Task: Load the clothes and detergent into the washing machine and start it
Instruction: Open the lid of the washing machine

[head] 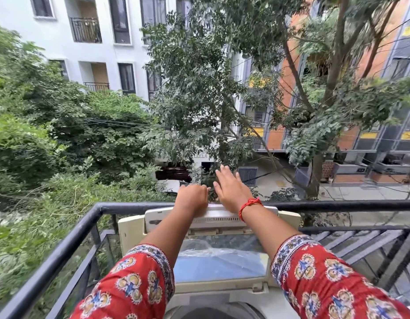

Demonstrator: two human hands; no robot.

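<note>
A cream top-loading washing machine (130, 229) stands against the balcony railing. Its folding lid (222, 261), with a glass pane and loose plastic film, is raised upright. The dark drum opening (213, 313) shows at the bottom edge of the view. My left hand (192, 198) curls its fingers over the lid's top edge. My right hand (231, 189), with a red thread on the wrist, lies flat on that edge with fingers spread. No clothes or detergent are in view.
A black metal railing (89, 224) wraps the balcony corner on the left and behind the machine. A slatted metal grille (360, 245) is on the right. Beyond are trees, apartment buildings and a street below.
</note>
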